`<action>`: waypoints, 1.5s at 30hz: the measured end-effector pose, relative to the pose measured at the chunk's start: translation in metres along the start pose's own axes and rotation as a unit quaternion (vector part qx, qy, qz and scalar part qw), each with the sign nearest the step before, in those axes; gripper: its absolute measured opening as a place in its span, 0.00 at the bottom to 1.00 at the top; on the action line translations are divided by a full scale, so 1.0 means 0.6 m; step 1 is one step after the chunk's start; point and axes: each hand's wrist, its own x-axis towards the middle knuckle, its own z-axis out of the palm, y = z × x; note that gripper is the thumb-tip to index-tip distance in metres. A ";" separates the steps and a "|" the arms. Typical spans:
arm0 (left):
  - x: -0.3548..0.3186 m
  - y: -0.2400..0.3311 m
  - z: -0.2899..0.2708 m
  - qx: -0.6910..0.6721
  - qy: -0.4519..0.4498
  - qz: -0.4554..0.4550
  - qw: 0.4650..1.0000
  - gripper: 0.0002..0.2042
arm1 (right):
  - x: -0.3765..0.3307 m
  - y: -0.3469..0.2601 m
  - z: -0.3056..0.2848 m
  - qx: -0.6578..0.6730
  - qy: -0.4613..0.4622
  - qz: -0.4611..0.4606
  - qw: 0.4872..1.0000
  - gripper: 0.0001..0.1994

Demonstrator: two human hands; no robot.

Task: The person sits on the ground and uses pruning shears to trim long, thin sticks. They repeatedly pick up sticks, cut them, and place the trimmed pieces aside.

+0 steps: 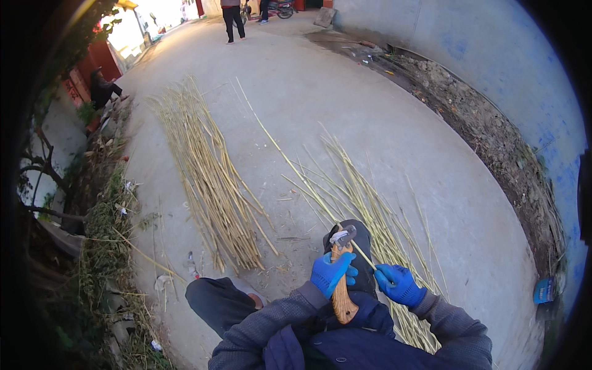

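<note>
Left hand: the blue-gloved left hand (332, 272) is clenched round the middle of a wooden-handled tool (341, 274), fingers wrapped across the handle.
Right hand: the blue-gloved right hand (398, 283) pinches one pale stalk (290, 163) near its lower end, just beside the tool.
Tool: one; its metal head (342, 235) sits at the far end, over the person's knee (354, 259), the handle's butt close to the body. Its long axis runs almost straight away from the person.
Held stalk: one, long and thin, passing under the tool's head. It points up and to the left across the ground, its far tip well away from the hands.
Bundles: two. A dense bundle (206, 185) lies on the person's left; a looser spread of stalks (376, 216) lies on the right, beneath the right hand. Both fan out away from the person.
Ground: a bare, pale concrete lane (382, 111), outdoors, in daylight.
Edges: weeds and litter (111, 234) along the left; a strip of dirt (493, 135) and a blue-stained wall (493, 43) on the right.
Others: one standing person (232, 18) far up the lane; one crouched figure (102, 89) at the left edge.
</note>
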 end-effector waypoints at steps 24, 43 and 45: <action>-0.010 0.454 -0.625 0.050 0.274 0.287 0.917 0.33 | -0.467 0.105 -0.035 -0.290 -0.058 0.145 0.944 0.05; -0.029 0.212 -0.580 -0.040 0.249 0.228 0.940 0.25 | -0.385 0.390 0.037 -0.338 -0.424 0.376 0.751 0.16; -0.045 0.220 -0.578 -0.060 0.271 0.228 0.933 0.24 | -0.292 0.414 0.044 -0.337 -0.389 0.354 0.781 0.18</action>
